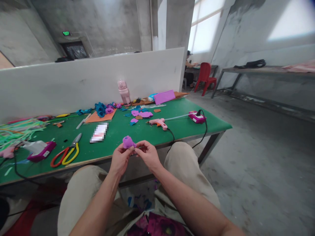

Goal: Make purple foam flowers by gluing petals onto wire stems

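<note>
Between my two hands, just over the front edge of the green table (pixel 118 129), is a small purple paper flower (pixel 128 142) with a bit of blue showing in it. My left hand (pixel 121 159) pinches it from the left and below. The fingers of my right hand (pixel 148 153) are closed on its lower right edge, and the fingertips of both hands nearly meet there. Beyond the hands lie loose purple and blue paper petals (pixel 145 114). A pink glue gun (pixel 158 123) rests to their right, its clear glue stick pointing toward a magenta power strip (pixel 197 117).
Red-and-yellow-handled scissors (pixel 69 152) and a phone (pixel 99 132) lie left of my hands. Finished blue and purple flowers (pixel 103 109) sit on an orange sheet. A pink bottle (pixel 124 92) stands against the white partition (pixel 98 77). Black cords hang over the table's front edge.
</note>
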`<state>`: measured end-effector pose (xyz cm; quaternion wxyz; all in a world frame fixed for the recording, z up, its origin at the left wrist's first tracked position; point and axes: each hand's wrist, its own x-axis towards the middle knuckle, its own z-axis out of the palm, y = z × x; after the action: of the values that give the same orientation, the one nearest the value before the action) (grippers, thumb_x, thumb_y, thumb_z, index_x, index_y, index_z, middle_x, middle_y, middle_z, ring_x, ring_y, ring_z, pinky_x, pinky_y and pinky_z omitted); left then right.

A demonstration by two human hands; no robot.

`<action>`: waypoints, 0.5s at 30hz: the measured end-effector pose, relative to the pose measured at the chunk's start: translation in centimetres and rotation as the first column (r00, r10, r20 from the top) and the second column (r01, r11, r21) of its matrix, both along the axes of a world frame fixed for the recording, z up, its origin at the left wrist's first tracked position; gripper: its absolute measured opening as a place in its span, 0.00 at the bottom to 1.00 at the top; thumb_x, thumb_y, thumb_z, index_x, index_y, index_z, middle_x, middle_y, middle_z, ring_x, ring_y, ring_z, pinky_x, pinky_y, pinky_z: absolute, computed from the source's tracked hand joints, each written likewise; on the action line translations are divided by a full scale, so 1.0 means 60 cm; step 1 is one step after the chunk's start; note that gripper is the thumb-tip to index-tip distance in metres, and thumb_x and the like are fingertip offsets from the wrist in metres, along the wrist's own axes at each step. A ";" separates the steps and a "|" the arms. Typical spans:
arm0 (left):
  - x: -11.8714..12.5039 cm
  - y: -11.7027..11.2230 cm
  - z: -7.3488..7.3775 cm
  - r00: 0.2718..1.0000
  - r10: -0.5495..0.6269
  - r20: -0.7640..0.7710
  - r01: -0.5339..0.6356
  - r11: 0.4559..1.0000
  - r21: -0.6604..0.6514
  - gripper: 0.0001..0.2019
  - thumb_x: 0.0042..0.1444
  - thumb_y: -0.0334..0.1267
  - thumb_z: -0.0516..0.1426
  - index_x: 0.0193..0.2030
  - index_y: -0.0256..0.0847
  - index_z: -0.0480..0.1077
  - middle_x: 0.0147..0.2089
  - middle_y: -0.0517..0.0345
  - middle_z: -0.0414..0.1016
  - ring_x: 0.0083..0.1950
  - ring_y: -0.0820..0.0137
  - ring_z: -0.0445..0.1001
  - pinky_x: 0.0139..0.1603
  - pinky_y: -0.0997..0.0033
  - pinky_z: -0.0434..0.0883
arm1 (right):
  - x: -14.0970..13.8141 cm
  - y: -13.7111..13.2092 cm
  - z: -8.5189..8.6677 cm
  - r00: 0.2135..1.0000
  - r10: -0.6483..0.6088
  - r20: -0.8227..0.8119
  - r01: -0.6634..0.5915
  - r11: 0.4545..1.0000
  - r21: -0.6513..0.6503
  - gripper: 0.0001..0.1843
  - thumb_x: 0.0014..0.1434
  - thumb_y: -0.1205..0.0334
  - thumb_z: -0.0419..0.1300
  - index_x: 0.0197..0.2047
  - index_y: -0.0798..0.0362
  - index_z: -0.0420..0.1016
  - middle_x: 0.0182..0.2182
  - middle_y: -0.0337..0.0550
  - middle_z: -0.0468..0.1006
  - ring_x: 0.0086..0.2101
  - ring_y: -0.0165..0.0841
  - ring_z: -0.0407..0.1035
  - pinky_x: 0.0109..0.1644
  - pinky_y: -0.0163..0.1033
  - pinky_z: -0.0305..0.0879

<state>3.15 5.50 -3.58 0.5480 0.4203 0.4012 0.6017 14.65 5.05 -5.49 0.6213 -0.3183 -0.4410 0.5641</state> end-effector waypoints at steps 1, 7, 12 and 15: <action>0.000 0.000 0.000 1.000 -0.010 0.006 0.009 1.000 0.001 0.10 0.37 0.34 0.67 0.29 0.36 0.74 0.26 0.60 0.74 0.26 0.76 0.69 0.29 0.75 0.67 | -0.001 0.000 -0.001 1.000 -0.014 0.004 0.014 1.000 0.006 0.07 0.45 0.62 0.63 0.31 0.52 0.71 0.26 0.35 0.73 0.25 0.27 0.68 0.25 0.31 0.65; -0.003 -0.001 0.002 0.997 -0.073 0.020 0.073 0.997 -0.004 0.09 0.39 0.34 0.66 0.30 0.35 0.74 0.25 0.60 0.73 0.25 0.77 0.68 0.28 0.77 0.66 | -0.001 0.002 -0.003 1.000 -0.014 0.012 0.014 1.000 0.019 0.07 0.46 0.63 0.62 0.30 0.53 0.70 0.25 0.35 0.72 0.24 0.26 0.67 0.21 0.29 0.62; -0.001 -0.004 0.007 0.997 -0.062 0.048 0.063 0.998 -0.023 0.08 0.40 0.33 0.66 0.28 0.35 0.73 0.24 0.62 0.71 0.24 0.79 0.66 0.27 0.79 0.64 | -0.002 0.002 -0.004 1.000 0.003 -0.018 -0.003 1.000 0.017 0.07 0.47 0.63 0.63 0.31 0.53 0.71 0.25 0.35 0.72 0.24 0.25 0.68 0.21 0.28 0.63; 0.000 -0.005 0.008 0.995 -0.067 0.069 0.068 0.997 -0.026 0.08 0.40 0.33 0.65 0.28 0.35 0.72 0.24 0.62 0.72 0.24 0.79 0.67 0.27 0.79 0.65 | -0.003 0.001 -0.005 1.000 -0.006 -0.015 0.006 1.000 0.029 0.06 0.47 0.63 0.62 0.31 0.53 0.72 0.25 0.35 0.72 0.24 0.25 0.69 0.22 0.28 0.65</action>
<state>3.18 5.20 -3.12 0.5872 0.4051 0.3765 0.5910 14.46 5.09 -5.78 0.6308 -0.3063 -0.4435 0.5582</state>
